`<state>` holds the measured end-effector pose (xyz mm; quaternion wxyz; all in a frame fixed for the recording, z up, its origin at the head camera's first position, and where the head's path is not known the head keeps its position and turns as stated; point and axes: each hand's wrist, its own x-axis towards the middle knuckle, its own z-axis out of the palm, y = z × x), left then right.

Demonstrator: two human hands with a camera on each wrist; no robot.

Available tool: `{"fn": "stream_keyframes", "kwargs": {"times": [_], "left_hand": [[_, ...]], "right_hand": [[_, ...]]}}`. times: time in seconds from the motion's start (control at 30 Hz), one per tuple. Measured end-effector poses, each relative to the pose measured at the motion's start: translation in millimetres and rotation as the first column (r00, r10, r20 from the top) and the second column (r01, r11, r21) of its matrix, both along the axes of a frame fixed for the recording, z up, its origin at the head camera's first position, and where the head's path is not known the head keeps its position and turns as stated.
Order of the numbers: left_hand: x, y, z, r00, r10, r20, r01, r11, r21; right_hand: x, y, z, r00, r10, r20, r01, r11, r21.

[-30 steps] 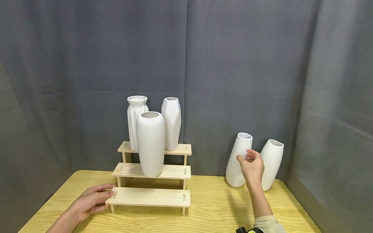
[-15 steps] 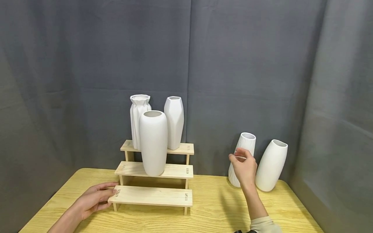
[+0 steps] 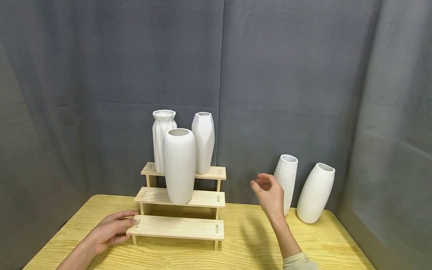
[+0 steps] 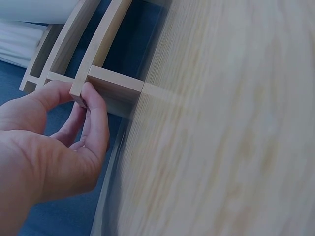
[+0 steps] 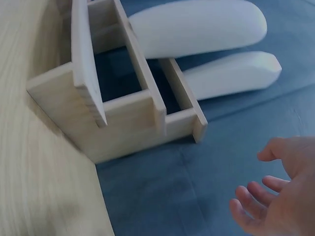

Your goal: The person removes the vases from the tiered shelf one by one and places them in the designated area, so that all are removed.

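My left hand (image 3: 107, 230) pinches the left end of the lowest step on a three-step wooden display stand (image 3: 177, 227); the left wrist view shows thumb and fingers (image 4: 97, 118) around that end. On the middle step stands a smooth white vase (image 3: 179, 168). Behind it, the top step bears a pleated white vase (image 3: 158, 144) and a faceted white vase (image 3: 204, 144). My right hand (image 3: 271, 197) hangs above the table, fingers loosely curled around nothing. It partly hides a ribbed white vase (image 3: 287, 180). Farther right, a smooth white vase (image 3: 315, 193) leans.
The wooden table (image 3: 246, 243) ends at a grey curtain (image 3: 287, 75) behind the stand. Another grey curtain (image 3: 398, 150) closes off the right side. Both vases on the right stand near the table's back edge.
My right hand has moved left, away from the two vases on the right, with nothing in it. The left hand keeps its hold on the stand. The whole view has shifted slightly.
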<state>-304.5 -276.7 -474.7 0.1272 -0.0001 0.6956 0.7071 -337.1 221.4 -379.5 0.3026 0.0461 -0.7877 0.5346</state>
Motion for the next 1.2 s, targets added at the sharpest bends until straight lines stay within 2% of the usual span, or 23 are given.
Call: {"fn": "stream_keyframes", "kwargs": {"times": [0.4, 0.73, 0.97, 1.2], "left_hand": [[0.0, -0.6, -1.1, 1.000, 0.023, 0.017, -0.023, 1.000, -0.012], [0.6, 3.1, 0.7, 1.000, 0.024, 0.009, -0.024, 1.000, 0.001], [2.4, 3.7, -0.6, 0.999, 0.038, 0.007, -0.038, 0.999, 0.015], [-0.3, 1.7, -3.7, 0.999, 0.034, 0.012, -0.034, 0.999, 0.030]], "right_hand": [[6.0, -49, -9.9, 0.993, 0.083, -0.079, -0.078, 0.995, 0.068], [21.8, -78, -8.6, 0.976, 0.195, -0.099, -0.189, 0.980, 0.062], [29.0, -93, -5.9, 0.964, 0.255, -0.070, -0.253, 0.967, 0.029], [32.6, -104, -2.3, 0.956, 0.290, -0.053, -0.292, 0.955, -0.043]]}}
